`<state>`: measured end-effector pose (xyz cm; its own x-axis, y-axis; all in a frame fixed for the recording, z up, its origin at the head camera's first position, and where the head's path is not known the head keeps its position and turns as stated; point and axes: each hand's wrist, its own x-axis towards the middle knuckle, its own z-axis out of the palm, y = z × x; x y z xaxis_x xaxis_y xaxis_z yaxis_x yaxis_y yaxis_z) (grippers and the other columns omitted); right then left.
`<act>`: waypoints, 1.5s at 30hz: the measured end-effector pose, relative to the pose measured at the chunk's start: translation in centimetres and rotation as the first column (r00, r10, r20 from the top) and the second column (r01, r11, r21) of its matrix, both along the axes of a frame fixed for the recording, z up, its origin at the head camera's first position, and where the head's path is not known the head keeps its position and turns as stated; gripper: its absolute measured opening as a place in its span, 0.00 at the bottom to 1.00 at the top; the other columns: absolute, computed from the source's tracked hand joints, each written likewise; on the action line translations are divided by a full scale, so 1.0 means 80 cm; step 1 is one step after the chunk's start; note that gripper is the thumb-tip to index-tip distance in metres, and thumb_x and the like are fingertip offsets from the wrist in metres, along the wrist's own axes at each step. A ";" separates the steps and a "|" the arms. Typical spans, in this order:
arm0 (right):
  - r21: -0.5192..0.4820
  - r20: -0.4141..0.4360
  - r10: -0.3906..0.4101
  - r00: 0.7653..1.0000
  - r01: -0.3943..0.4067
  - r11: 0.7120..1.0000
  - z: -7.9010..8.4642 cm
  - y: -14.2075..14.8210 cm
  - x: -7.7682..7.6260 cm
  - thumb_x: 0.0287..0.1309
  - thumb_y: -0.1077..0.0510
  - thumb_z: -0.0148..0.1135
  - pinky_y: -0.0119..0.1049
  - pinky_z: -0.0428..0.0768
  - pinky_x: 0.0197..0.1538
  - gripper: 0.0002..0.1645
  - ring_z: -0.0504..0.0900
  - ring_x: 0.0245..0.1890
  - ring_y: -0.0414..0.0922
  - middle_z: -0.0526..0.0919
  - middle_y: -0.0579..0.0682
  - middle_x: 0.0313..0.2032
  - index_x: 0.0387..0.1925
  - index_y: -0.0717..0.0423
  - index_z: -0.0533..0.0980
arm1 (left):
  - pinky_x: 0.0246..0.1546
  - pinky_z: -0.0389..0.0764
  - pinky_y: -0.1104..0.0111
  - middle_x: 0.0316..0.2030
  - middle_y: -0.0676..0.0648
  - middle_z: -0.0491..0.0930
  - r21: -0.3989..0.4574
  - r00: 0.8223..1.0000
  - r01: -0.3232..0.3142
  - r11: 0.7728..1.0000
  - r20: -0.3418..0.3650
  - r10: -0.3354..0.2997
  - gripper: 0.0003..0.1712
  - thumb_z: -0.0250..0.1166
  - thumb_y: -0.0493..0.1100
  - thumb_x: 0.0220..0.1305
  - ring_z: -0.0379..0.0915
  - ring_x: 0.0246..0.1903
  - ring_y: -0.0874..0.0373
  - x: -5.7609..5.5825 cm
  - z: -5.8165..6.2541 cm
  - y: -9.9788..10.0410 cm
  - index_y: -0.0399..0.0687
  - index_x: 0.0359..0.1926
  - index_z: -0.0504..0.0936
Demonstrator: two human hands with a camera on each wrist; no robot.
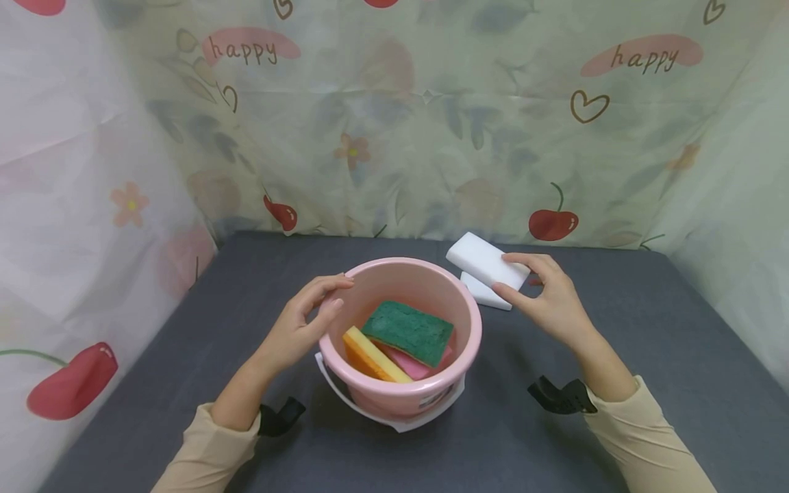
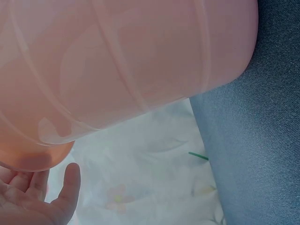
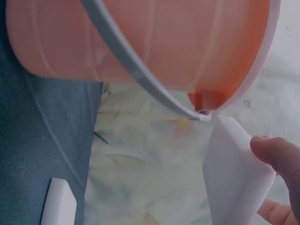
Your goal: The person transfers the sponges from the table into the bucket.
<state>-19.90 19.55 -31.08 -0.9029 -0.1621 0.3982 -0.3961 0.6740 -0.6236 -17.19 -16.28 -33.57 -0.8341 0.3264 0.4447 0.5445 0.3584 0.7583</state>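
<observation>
A pink bucket [image 1: 401, 388] stands on the table. Inside it lie a green scouring sponge [image 1: 409, 330], a yellow-and-orange sponge [image 1: 376, 356] and a pink piece [image 1: 411, 364] partly hidden beneath the green one. My right hand [image 1: 551, 301] pinches a white sponge block [image 1: 483, 259] between thumb and fingers, to the right of the bucket; in the right wrist view it is raised off the table near the rim. My left hand [image 1: 308, 315] is at the bucket's left rim, fingers loosely extended, thumb apart from them.
A second white block [image 1: 487, 293] lies on the dark table [image 1: 647, 356], right behind the bucket. The bucket's white handle [image 1: 399, 428] hangs down at the front. Patterned curtains [image 1: 425, 137] enclose the back and sides.
</observation>
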 end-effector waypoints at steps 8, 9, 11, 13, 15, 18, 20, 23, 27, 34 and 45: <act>-0.015 -0.050 0.026 0.998 -0.027 1.000 0.008 -0.009 0.010 0.53 0.55 0.66 0.41 0.70 0.48 0.26 0.68 0.50 0.42 0.74 0.55 0.53 0.54 0.55 0.73 | 0.57 0.65 0.80 0.57 0.46 0.72 0.000 1.000 0.000 1.000 0.009 0.000 0.18 0.53 0.37 0.66 0.64 0.57 0.66 0.000 0.000 0.000 0.42 0.57 0.72; -0.017 -0.059 0.031 0.998 -0.032 0.999 0.009 -0.010 0.012 0.53 0.55 0.66 0.39 0.70 0.48 0.26 0.67 0.50 0.40 0.74 0.55 0.53 0.54 0.55 0.73 | 0.57 0.65 0.80 0.57 0.46 0.72 0.001 1.000 0.000 1.000 0.010 0.000 0.18 0.53 0.37 0.66 0.64 0.57 0.65 0.000 0.000 0.000 0.43 0.57 0.72; -0.022 -0.079 0.042 0.996 -0.044 0.999 0.010 -0.013 0.014 0.52 0.56 0.66 0.35 0.70 0.47 0.25 0.66 0.50 0.36 0.75 0.53 0.53 0.53 0.54 0.74 | 0.57 0.65 0.80 0.57 0.46 0.72 0.000 1.000 0.000 1.000 0.014 0.000 0.18 0.53 0.37 0.66 0.64 0.58 0.65 0.001 0.000 0.000 0.44 0.57 0.72; -0.028 -0.096 0.055 0.994 -0.058 0.998 0.011 -0.016 0.017 0.52 0.57 0.67 0.33 0.69 0.47 0.25 0.66 0.49 0.33 0.76 0.52 0.52 0.53 0.53 0.75 | 0.57 0.65 0.80 0.57 0.46 0.72 -0.001 1.000 -0.001 1.000 0.016 0.001 0.18 0.53 0.38 0.66 0.64 0.58 0.65 0.001 0.000 0.000 0.44 0.57 0.72; -0.031 -0.105 0.067 0.992 -0.071 0.997 0.013 -0.019 0.019 0.51 0.58 0.67 0.33 0.69 0.47 0.24 0.66 0.50 0.34 0.76 0.52 0.52 0.52 0.52 0.75 | 0.57 0.64 0.80 0.57 0.46 0.72 -0.002 1.000 -0.001 1.000 0.018 0.001 0.18 0.53 0.38 0.66 0.64 0.58 0.64 0.001 0.001 0.000 0.44 0.57 0.72; -0.030 -0.110 0.080 0.991 -0.084 0.996 0.015 -0.023 0.023 0.50 0.58 0.68 0.34 0.70 0.47 0.24 0.67 0.50 0.35 0.76 0.51 0.52 0.52 0.52 0.75 | 0.57 0.64 0.80 0.57 0.46 0.72 -0.003 1.000 -0.002 1.000 0.018 0.003 0.18 0.53 0.38 0.66 0.64 0.58 0.63 0.001 0.001 0.000 0.43 0.57 0.72; -0.026 -0.111 0.086 0.990 -0.090 0.996 0.015 -0.026 0.025 0.50 0.58 0.68 0.35 0.70 0.47 0.24 0.68 0.50 0.37 0.76 0.51 0.52 0.51 0.52 0.75 | 0.57 0.64 0.80 0.57 0.46 0.72 -0.003 1.000 -0.003 1.000 0.017 0.003 0.18 0.53 0.38 0.66 0.64 0.58 0.63 0.001 0.001 0.001 0.43 0.57 0.72; -0.025 -0.114 0.101 0.988 -0.104 0.994 0.016 -0.029 0.028 0.50 0.59 0.68 0.38 0.71 0.47 0.24 0.68 0.50 0.36 0.76 0.51 0.51 0.51 0.52 0.75 | 0.57 0.65 0.80 0.57 0.46 0.72 -0.001 1.000 -0.002 1.000 0.015 0.002 0.19 0.53 0.37 0.66 0.64 0.58 0.63 0.001 0.001 0.001 0.42 0.57 0.72; -0.027 -0.117 0.126 0.985 -0.130 0.991 0.015 -0.033 0.030 0.49 0.60 0.68 0.43 0.71 0.47 0.24 0.68 0.49 0.36 0.76 0.50 0.51 0.51 0.53 0.76 | 0.57 0.65 0.80 0.57 0.46 0.72 0.002 1.000 0.000 1.000 0.011 0.000 0.18 0.53 0.37 0.66 0.64 0.58 0.64 0.001 0.001 0.001 0.43 0.57 0.72; -0.001 -0.120 0.162 0.980 -0.163 0.987 0.015 -0.043 0.034 0.49 0.60 0.68 0.37 0.71 0.46 0.24 0.70 0.49 0.40 0.77 0.50 0.51 0.50 0.52 0.76 | 0.57 0.65 0.80 0.57 0.46 0.72 0.000 1.000 0.000 1.000 0.015 0.000 0.18 0.53 0.37 0.66 0.64 0.58 0.64 0.001 0.002 0.001 0.44 0.57 0.72; 0.011 -0.079 0.204 0.976 -0.204 0.979 0.015 -0.055 0.039 0.49 0.58 0.68 0.50 0.75 0.49 0.24 0.72 0.50 0.45 0.76 0.50 0.51 0.51 0.51 0.75 | 0.58 0.64 0.80 0.58 0.47 0.72 -0.004 1.000 -0.004 1.000 0.020 0.004 0.18 0.53 0.38 0.66 0.64 0.58 0.62 0.001 0.001 0.000 0.45 0.57 0.73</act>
<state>-16.75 15.17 -29.91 -0.8164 -0.3408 0.4661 -0.5732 0.5754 -0.5833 -17.09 -16.26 -33.48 -0.8444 0.3245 0.4263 0.5274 0.3635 0.7679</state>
